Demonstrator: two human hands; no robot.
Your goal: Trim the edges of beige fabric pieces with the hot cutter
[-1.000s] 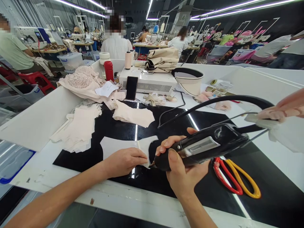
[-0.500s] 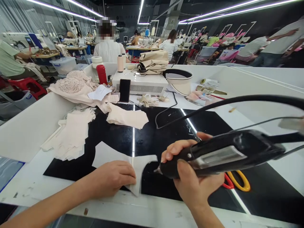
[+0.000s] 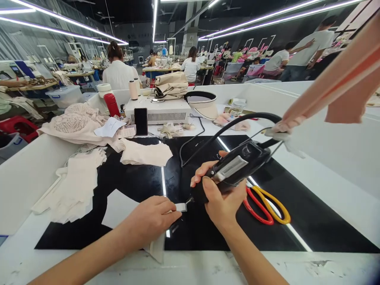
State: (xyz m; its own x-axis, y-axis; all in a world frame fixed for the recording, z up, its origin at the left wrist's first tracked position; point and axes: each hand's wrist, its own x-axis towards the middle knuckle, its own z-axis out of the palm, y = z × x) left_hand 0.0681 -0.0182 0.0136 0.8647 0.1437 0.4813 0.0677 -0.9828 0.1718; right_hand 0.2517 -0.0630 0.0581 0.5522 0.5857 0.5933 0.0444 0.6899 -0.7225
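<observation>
My right hand (image 3: pixel 221 198) is wrapped round a black corded handheld tool (image 3: pixel 233 166) with a silver plate on its side. Its thin metal tip points left and meets, or nearly meets, the narrow end of a pale flat fabric piece (image 3: pixel 118 208). Fingers together, my left hand (image 3: pixel 154 217) holds that piece down on the black mat (image 3: pixel 208 233); the palm hides its middle, and a corner hangs past the mat's front edge. Scissors with red and yellow handles (image 3: pixel 268 211) lie right of my right hand, their blades partly hidden behind it.
Stacked pale pieces (image 3: pixel 77 186) and a folded pale piece (image 3: pixel 145 153) lie on the left and back. Behind stand a phone (image 3: pixel 141 121), a white vented box (image 3: pixel 166 113) and a visor (image 3: pixel 202 105). A pinkish cloth strip (image 3: pixel 329 75) ties up the tool's cable. Other people sit beyond.
The tool has swung to a steeper angle, and its tip is now at the piece's narrow end beside my left fingers. My view has tilted up, bringing the cloth strip into sight.
</observation>
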